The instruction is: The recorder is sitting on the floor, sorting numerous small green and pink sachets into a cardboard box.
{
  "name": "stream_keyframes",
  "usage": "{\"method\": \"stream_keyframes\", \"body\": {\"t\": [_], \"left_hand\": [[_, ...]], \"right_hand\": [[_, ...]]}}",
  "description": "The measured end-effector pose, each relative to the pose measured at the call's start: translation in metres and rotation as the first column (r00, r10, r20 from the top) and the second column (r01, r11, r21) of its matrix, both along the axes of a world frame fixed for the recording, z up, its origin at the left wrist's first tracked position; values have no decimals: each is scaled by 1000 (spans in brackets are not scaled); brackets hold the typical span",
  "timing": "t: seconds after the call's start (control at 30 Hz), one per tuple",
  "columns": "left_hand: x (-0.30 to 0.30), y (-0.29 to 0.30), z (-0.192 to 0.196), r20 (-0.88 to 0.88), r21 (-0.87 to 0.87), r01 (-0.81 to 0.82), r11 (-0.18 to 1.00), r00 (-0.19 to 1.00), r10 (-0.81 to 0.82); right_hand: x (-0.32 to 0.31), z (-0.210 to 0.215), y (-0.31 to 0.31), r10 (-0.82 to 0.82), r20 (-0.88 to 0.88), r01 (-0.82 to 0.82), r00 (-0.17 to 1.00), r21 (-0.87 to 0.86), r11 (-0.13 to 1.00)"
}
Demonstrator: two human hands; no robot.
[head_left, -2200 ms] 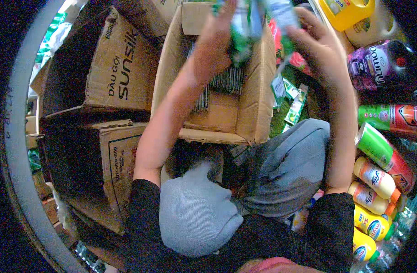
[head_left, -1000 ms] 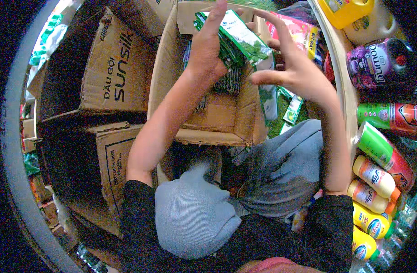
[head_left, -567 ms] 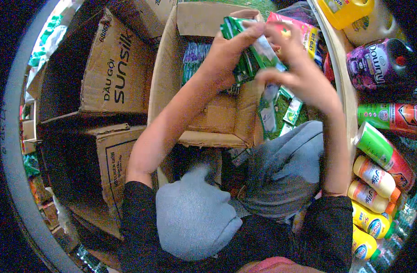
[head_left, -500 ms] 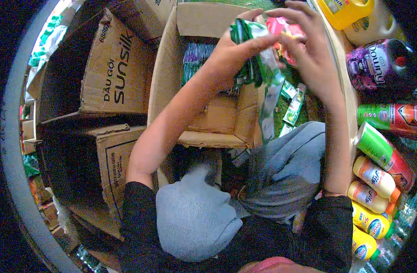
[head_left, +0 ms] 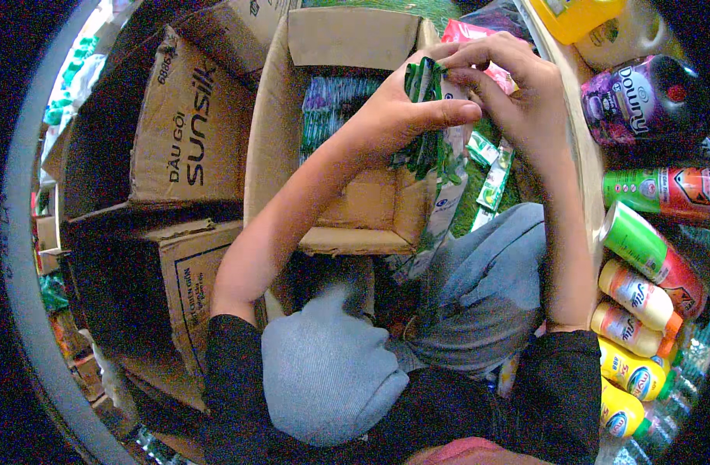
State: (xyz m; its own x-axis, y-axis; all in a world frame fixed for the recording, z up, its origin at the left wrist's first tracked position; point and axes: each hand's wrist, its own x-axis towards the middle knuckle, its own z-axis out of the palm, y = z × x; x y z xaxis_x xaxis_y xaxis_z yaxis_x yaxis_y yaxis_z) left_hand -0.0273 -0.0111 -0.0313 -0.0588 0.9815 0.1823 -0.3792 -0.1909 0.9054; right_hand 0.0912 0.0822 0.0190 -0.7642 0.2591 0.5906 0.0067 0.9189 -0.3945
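Note:
My left hand (head_left: 390, 116) holds a folded bundle of green-and-white sachets (head_left: 423, 151) above the right side of an open cardboard box (head_left: 353, 39). Part of the sachet strip (head_left: 448, 198) dangles past the box's right wall towards my knee. With bent fingers, my right hand (head_left: 529, 85) pinches the upper end of the bundle, close to my left fingertips. Inside the box, stacked purple and green sachets (head_left: 336, 112) lie at the far left. Several loose green-and-white sachets (head_left: 494, 182) rest on a green surface right of the box.
A pink packet (head_left: 467, 31) lies behind my right hand. Along the right stand or lie a yellow jug (head_left: 580, 17), a purple bottle (head_left: 630, 101), green-and-red cans (head_left: 638, 242) and several cream and yellow bottles (head_left: 632, 293). Open cardboard cartons (head_left: 188, 124) line the left.
Both hands have come slightly nearer and together over the sachet bundle. The red and pink packaging by my right hand now shows behind it. The dangling strip has swung a little left.

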Motion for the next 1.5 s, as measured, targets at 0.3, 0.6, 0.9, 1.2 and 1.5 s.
{"method": "stream_keyframes", "body": {"t": [0.3, 0.6, 0.9, 1.2, 1.5], "left_hand": [[-14, 2, 7, 565, -152, 107, 983, 825, -2], [-14, -1, -5, 403, -171, -53, 984, 907, 119], [-15, 10, -16, 88, -173, -205, 963, 971, 222], [-10, 4, -7, 195, -274, -222, 936, 940, 280], [-5, 0, 2, 442, -236, 13, 972, 892, 96]], "right_hand": [[-1, -6, -1, -140, -153, -12, 978, -714, 700], [9, -17, 20, -262, -225, -121, 938, -925, 360], [9, -8, 13, -283, -251, -138, 926, -921, 364], [-11, -15, -20, -238, -96, 47, 967, -846, 531], [-10, -32, -11, -273, 2, 239, 962, -493, 837]]}}
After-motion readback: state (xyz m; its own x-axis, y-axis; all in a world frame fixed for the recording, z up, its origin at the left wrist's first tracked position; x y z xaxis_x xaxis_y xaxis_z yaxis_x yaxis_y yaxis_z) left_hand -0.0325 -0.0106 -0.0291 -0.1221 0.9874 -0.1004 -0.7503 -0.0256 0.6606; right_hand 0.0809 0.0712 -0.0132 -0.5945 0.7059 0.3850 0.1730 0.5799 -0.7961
